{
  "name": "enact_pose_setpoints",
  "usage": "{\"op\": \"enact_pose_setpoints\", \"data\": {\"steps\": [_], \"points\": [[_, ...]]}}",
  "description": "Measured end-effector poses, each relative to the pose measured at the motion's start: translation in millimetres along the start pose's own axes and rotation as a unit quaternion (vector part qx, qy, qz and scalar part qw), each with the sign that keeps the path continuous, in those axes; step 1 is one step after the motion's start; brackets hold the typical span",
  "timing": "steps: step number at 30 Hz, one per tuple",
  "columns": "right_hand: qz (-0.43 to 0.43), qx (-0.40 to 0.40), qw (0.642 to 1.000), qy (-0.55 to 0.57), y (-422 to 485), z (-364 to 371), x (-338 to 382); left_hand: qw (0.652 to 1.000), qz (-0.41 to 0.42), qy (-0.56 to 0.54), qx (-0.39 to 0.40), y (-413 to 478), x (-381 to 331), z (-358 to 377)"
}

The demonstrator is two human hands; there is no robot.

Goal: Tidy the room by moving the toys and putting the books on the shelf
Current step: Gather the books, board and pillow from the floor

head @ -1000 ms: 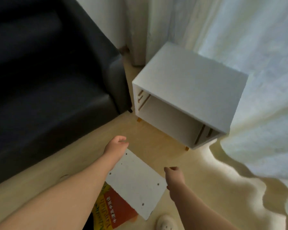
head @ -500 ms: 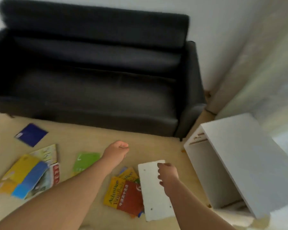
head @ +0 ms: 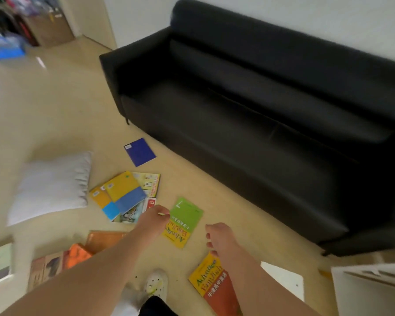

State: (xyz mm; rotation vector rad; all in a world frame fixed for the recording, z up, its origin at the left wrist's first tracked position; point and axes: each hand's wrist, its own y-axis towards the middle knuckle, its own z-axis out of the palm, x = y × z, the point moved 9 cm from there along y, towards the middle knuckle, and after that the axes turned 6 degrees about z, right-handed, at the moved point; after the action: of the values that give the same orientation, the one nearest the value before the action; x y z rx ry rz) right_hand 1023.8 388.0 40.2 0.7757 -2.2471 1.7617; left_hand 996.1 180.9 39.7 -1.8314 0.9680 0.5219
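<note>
Books strewn on floor, shelf at right

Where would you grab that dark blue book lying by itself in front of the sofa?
Probably by its near edge, coming from the open floor. The dark blue book lies flat and alone, nothing on it, so that edge can be levered up and pinched; the black sofa stands close behind its far side.
</note>
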Motion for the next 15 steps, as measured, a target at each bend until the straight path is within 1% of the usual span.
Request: {"op": "enact_pose_setpoints", "data": {"steps": [3, 7, 12, 15], "points": [[0.014, -0.001, 1.000, -0.024, 12.3, 39.4, 26.7, 1.000, -0.017, 0.001, -0.002, 20.4, 8.9, -36.8], [0.008, 0.016, 0.999, -0.052, 23.1, 90.7, 59.6, 0.998, -0.032, -0.022, -0.041, 40.2, 24.8, -83.6], [-0.001, 0.038, 0.994, -0.105, 30.1, 134.0, 70.1, 0.994, -0.076, -0.057, -0.062, 46.6, 62.7, -111.2], [-0.002, 0.052, 0.986, -0.156, 37.3, 155.1, 68.4, 0.984, -0.115, -0.106, -0.083, 39.7, 97.3, -115.8]]}}
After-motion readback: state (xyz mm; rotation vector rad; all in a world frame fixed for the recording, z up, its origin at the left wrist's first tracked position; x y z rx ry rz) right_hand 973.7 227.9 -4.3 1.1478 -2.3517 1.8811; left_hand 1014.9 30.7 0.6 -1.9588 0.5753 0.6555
